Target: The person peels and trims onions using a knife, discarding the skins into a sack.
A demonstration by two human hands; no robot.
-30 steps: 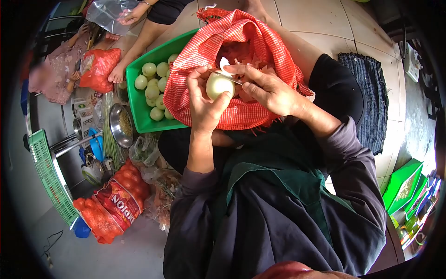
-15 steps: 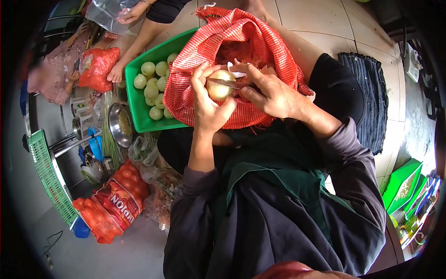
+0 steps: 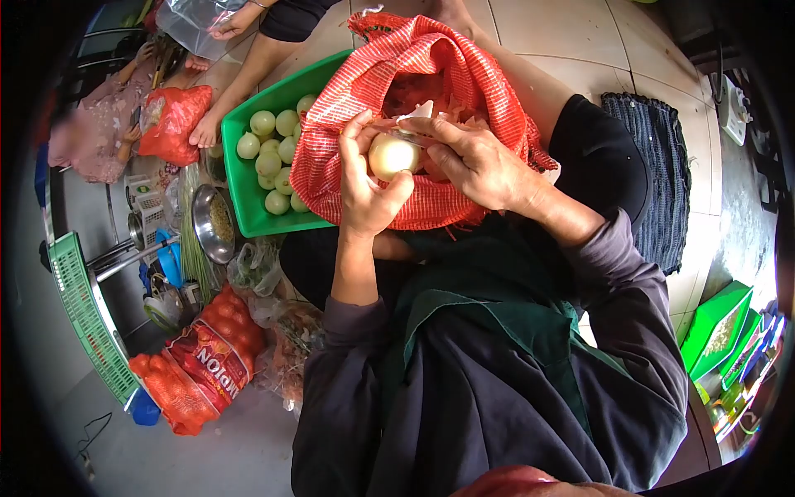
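Observation:
My left hand (image 3: 366, 184) is closed around a pale peeled onion (image 3: 392, 157), fingers at its far left side and thumb at the near side. In my right hand (image 3: 483, 163) is a knife (image 3: 407, 135), its blade lying across the far side of the onion; the grip hides its handle. A strip of whitish peel (image 3: 416, 112) stands up by the blade. Both hands are over the open mouth of a red mesh sack (image 3: 356, 91), which has reddish onion skins (image 3: 407, 89) inside.
Left of the sack stands a green crate (image 3: 238, 186) with several peeled onions (image 3: 269, 161). A full orange mesh sack (image 3: 203, 364) and a metal bowl (image 3: 214, 224) lie further left. Another person's hand (image 3: 236, 21) holds a clear plastic bag (image 3: 189, 25). A dark woven mat (image 3: 650, 174) is at right.
The knife blade has moved from across the middle of the onion to its far edge. The strip of peel has shifted, and the onion's upper face now shows bare.

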